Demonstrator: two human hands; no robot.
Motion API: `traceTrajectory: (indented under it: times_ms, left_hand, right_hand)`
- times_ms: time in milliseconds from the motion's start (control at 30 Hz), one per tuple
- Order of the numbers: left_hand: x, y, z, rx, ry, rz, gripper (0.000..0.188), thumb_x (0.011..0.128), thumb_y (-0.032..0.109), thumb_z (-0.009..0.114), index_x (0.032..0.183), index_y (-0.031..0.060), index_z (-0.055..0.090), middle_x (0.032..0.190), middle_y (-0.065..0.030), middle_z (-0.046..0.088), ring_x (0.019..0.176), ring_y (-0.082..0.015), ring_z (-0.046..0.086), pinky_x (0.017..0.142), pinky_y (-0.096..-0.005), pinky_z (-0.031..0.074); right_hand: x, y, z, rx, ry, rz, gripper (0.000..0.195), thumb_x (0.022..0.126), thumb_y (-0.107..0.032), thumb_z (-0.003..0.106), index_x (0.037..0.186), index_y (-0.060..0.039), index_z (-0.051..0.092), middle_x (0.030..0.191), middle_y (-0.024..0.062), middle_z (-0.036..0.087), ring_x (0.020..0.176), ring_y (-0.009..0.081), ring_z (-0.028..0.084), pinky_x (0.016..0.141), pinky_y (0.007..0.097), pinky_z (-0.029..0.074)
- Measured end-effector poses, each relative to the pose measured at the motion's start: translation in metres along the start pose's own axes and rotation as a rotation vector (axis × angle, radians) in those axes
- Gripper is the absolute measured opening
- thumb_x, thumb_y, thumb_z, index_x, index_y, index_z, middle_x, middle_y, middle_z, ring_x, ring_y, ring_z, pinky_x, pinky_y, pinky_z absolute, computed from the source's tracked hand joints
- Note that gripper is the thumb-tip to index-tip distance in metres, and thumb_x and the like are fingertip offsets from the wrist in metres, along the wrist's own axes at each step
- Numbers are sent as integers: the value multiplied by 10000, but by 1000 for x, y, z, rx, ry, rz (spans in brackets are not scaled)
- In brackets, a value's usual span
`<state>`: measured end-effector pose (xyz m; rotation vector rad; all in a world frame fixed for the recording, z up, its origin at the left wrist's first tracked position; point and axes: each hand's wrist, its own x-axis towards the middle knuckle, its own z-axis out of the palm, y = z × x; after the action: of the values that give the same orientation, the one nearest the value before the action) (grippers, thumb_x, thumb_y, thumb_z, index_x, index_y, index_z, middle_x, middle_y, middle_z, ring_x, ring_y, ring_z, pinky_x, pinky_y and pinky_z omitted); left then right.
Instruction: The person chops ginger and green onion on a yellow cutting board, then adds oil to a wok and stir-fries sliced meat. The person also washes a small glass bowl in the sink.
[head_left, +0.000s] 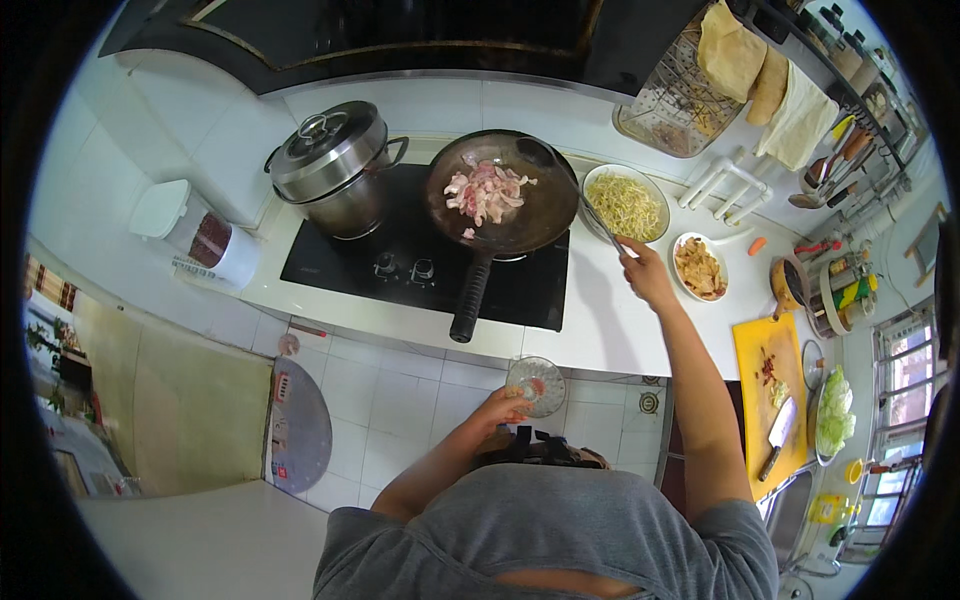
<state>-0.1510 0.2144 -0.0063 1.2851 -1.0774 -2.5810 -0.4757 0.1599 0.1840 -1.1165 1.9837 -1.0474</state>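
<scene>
My left hand (501, 409) holds a clear glass bowl (541, 384) by its rim, low in front of the counter; a little pinkish residue shows in it. My right hand (645, 274) is closed around the handle of a metal ladle or spatula (592, 211), whose dark head rests inside the wok at its upper right. Sliced raw-looking meat (487, 191) lies in the dark wok (544, 217) on the hob. Right of the wok stands a bowl of bean sprouts (626, 204), and beyond my right hand a white plate of browned slices (699, 268).
A lidded steel pot (330, 172) stands on the left of the black hob (360, 266). The wok handle (472, 300) juts over the counter's front edge. At right, a yellow cutting board (750, 360) bears a knife (778, 439) and chopped bits, beside leafy greens (834, 416).
</scene>
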Motion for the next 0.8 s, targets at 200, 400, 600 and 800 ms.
traceTrajectory:
  times_ms: [200,400,600,800]
  left_hand:
    - [-10,2,-2,26,31,-35,452,831,223,624,1198,62,415,1066,-136,619,802,-191,636,695,-279,517]
    - [-12,10,0,3,27,-14,412,850,224,590,1191,65,423,1068,-138,620,813,-190,636,707,-274,515]
    - [-1,8,-1,-5,-15,-4,387,856,227,582,1179,84,424,1048,-137,630,847,-205,639,736,-297,512]
    - [5,7,5,29,-43,-16,406,842,226,606,1179,98,420,1042,-132,630,874,-211,639,743,-302,509]
  right_hand:
    - [-15,-9,39,652,-387,360,353,919,-135,457,1269,-92,480,582,-15,411,397,53,280,352,199,210]
    - [-67,-20,2,181,-306,88,357,900,-97,492,1254,-108,531,553,-51,390,438,35,298,386,201,236]
    - [-112,-50,-29,-62,-256,-66,349,872,-51,543,1216,-100,569,581,-41,421,515,49,341,472,221,309]
    - [-97,-22,9,-259,-112,-312,347,818,-50,584,1158,-117,598,725,115,620,549,156,504,589,286,458]
